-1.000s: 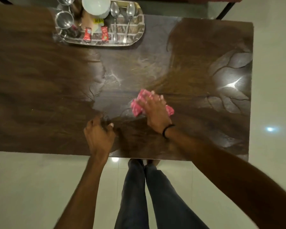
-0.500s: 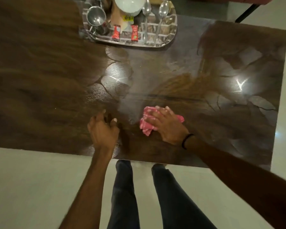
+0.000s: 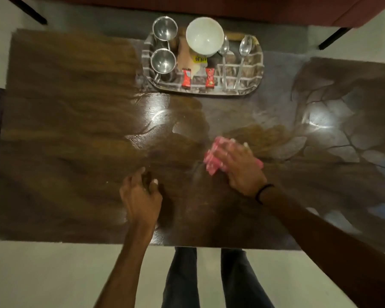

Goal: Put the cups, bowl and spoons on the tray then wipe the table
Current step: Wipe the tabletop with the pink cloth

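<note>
A crumpled pink cloth [image 3: 213, 160] lies on the table [image 3: 76, 130], right of centre and near the front edge, its folds blurred. The right hand [image 3: 238, 167] is pressed flat on top of it, fingers spread and pointing toward the far side, palm down, not closed around the fabric; a thin black band [image 3: 263, 192] circles the wrist. The forearm runs in from the lower right.

The left hand [image 3: 140, 196] rests on the bare tabletop just left of the cloth, fingers loosely curled with the tips touching the wood, holding nothing.

The table is a dark, glossy rectangular slab with streaky brown grain on the left and a cracked, stone-like pattern on the right, with bright glare spots on it.

At the far edge sits the tray [image 3: 256, 70], an oblong metal one with rounded corners and a mirror finish. On it stand two steel cups [image 3: 163, 46] at the left, one behind the other, a round white bowl [image 3: 205, 36] in the middle, and two steel spoons [image 3: 233, 61] lying side by side at the right, bowls away from the person. Two small red sachets [image 3: 198, 77] lie at the tray's near rim.
</note>
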